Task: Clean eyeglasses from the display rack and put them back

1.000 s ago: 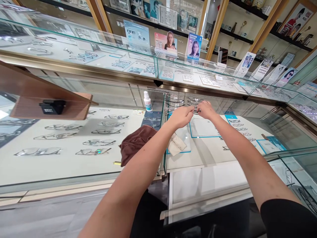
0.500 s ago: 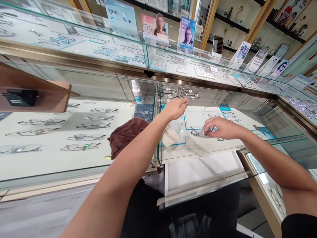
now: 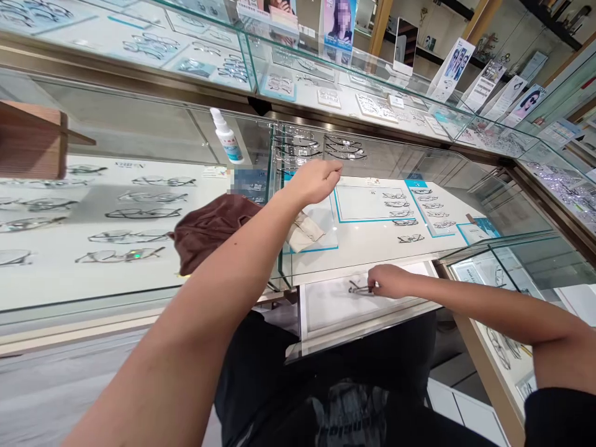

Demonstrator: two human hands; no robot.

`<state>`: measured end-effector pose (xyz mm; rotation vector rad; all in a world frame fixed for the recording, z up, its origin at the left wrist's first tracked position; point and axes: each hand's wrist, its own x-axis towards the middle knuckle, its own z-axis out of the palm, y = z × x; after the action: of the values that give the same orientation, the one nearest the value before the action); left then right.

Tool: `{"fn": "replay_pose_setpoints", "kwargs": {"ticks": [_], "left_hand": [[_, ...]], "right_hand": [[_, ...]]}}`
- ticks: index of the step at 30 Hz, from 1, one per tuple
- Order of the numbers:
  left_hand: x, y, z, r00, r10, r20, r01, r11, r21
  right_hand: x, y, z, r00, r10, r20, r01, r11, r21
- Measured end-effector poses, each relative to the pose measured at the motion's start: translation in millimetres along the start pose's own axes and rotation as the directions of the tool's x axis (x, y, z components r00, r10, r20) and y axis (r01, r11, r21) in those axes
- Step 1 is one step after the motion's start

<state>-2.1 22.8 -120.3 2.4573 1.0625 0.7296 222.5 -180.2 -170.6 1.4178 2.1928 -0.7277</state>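
Observation:
My right hand (image 3: pixel 390 281) is closed on a pair of eyeglasses (image 3: pixel 359 287), just above the pulled-out white drawer (image 3: pixel 335 313). The frame's thin rim sticks out to the left of my fingers. My left hand (image 3: pixel 317 181) is over the glass counter with its fingers curled together, and its palm side is hidden. Beneath that hand and wrist lies a folded beige cloth (image 3: pixel 305 233). A crumpled brown cloth (image 3: pixel 209 226) rests to the left, partly behind my left forearm.
A white spray bottle (image 3: pixel 226 138) stands behind the brown cloth. Several eyeglasses (image 3: pixel 404 208) lie in rows inside the glass case. A wooden stand (image 3: pixel 35 139) juts in at the left. Farther back runs another glass showcase (image 3: pixel 326 96) with eyewear and upright cards.
My right hand has brought the eyeglasses down and nearer, from above the case's displayed frames to above the drawer. My left hand's fingers look more curled. The view has tilted downward.

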Motion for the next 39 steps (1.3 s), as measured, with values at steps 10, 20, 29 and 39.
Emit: {"fn": "replay_pose_setpoints", "kwargs": {"ticks": [10,20,29,39], "left_hand": [[2,-3,-4,1.000,0.022,-0.020,-0.022,0.999,0.024],[-1,-1,-6,0.999,0.037,-0.031,-0.035,0.998,0.059],[-3,-3,-6,1.000,0.012,-0.027,-0.010,0.998,0.059],[-3,-4,-4,0.999,-0.003,-0.037,0.006,0.997,0.074]], "right_hand": [[111,70,-4,0.956,0.025,-0.292,-0.083,0.979,-0.186],[151,107,4,0.903,-0.028,-0.428,-0.054,0.983,-0.177],[156,104,9,0.861,0.016,-0.509,-0.104,0.984,-0.145],[132,96,23,0.867,0.003,-0.498,-0.123,0.970,-0.208]]}}
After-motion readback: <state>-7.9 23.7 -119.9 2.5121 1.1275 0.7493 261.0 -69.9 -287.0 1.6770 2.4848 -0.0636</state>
